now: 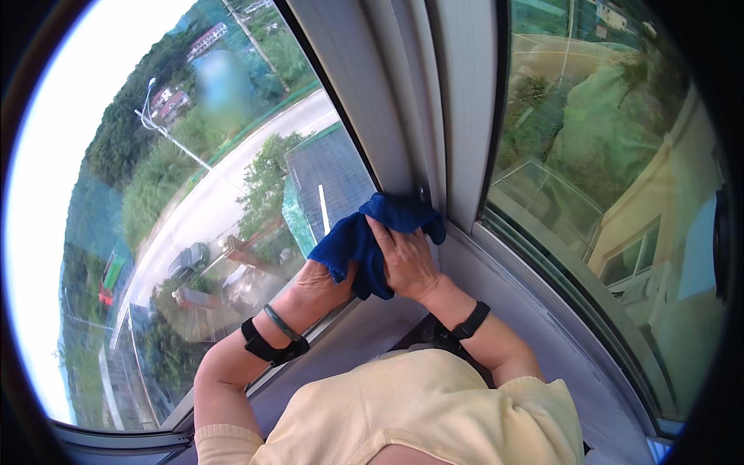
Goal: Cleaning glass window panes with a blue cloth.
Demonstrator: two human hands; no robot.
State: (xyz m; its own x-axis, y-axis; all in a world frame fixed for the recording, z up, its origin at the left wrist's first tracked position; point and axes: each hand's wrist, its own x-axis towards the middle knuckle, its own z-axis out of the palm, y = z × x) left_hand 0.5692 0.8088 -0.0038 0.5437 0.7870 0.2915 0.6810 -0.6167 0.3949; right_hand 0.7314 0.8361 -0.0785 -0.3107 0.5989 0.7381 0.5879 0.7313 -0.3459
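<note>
A dark blue cloth (343, 241) is bunched at the foot of the grey metal corner post (401, 116) between two window panes. My right hand (410, 264) holds it, the fingertips tucked under a fold beside the post. My left hand (328, 282) is at the cloth's lower left part, next to the left pane; its fingers are mostly hidden by the fabric. Both wrists wear black bands, and a greenish bangle (282, 323) circles the left one.
The left window pane (174, 232) shows a road, trees and a parked car outside. Through the right pane (604, 116) a yellowish building wall is visible. A metal sill rail (540, 279) runs below the right pane, above a pale wall (494, 273).
</note>
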